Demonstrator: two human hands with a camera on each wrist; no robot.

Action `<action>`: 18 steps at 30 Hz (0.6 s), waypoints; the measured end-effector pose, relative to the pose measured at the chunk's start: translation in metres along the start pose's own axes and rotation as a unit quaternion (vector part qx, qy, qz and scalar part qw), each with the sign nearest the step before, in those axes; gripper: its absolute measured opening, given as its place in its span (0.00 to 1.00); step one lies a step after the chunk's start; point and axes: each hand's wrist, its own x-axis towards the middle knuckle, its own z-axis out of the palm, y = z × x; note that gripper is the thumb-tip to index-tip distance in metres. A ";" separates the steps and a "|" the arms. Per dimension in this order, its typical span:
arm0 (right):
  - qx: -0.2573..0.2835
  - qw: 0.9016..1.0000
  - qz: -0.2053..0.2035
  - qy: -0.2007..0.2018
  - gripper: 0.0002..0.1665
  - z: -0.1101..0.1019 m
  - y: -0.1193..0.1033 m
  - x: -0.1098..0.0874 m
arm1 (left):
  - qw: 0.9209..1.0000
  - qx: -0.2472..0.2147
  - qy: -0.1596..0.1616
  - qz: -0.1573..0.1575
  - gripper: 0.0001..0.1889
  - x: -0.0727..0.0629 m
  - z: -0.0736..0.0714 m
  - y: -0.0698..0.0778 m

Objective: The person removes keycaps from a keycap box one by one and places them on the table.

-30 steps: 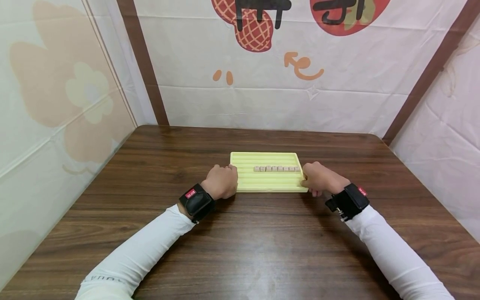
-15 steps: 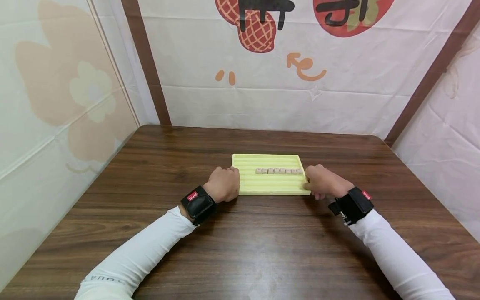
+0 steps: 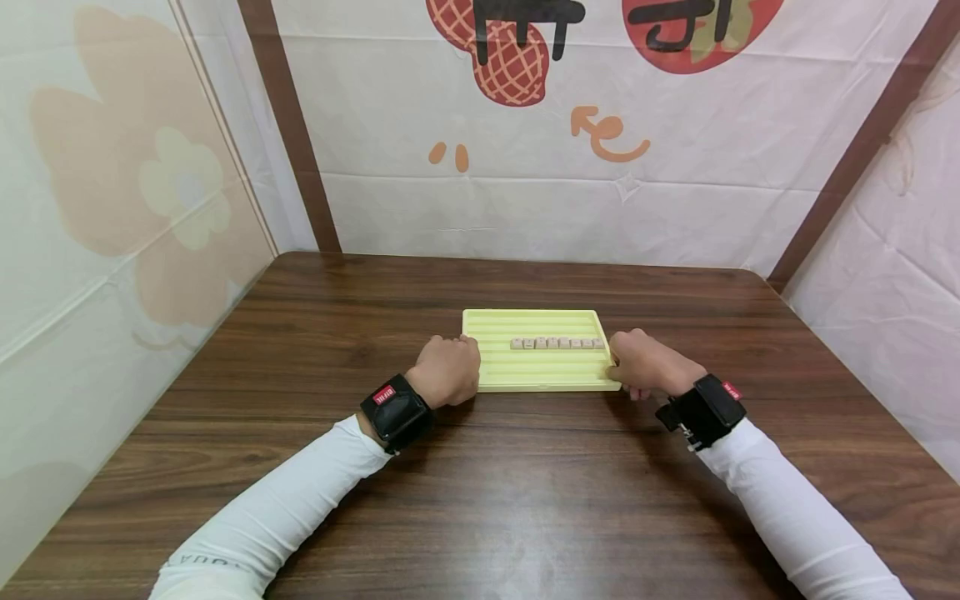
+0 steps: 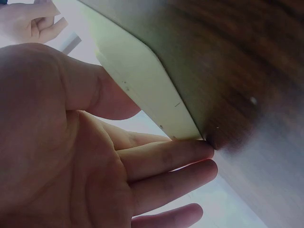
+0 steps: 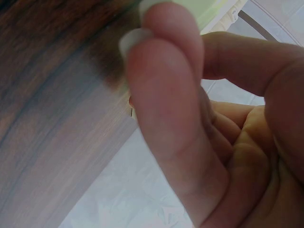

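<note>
A pale yellow ridged tray (image 3: 540,367) lies on the brown table in the head view. One of its grooves carries a row of several small beige letter tiles (image 3: 552,343), reaching to the right side. My left hand (image 3: 448,369) grips the tray's left edge; in the left wrist view the thumb (image 4: 102,90) lies along the pale side wall (image 4: 152,90) and fingertips meet its near corner. My right hand (image 3: 647,362) holds the right edge, thumb on the inner side and fingers outside. Its fingers (image 5: 164,95) fill much of the right wrist view, hiding most of the tray there.
The wood-grain table (image 3: 510,483) extends on all sides of the tray. A white printed cloth (image 3: 525,208) hangs behind the table's far edge, with more cloth at left and right. Black wrist straps (image 3: 396,412) sit over white sleeves.
The head view has shifted slightly. The tray and both hands sit a touch nearer the person than a second ago; the grips and the row of letter tiles look the same.
</note>
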 end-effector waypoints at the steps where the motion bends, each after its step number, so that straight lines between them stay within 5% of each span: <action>1: 0.001 1.000 -0.002 0.001 0.07 0.000 0.000 0.000 | 1.000 -0.002 0.003 0.001 0.25 0.000 0.000 0.000; 18: -0.005 1.000 0.019 -0.007 0.11 0.000 -0.006 -0.003 | 1.000 -0.007 -0.001 0.004 0.25 0.000 -0.001 -0.001</action>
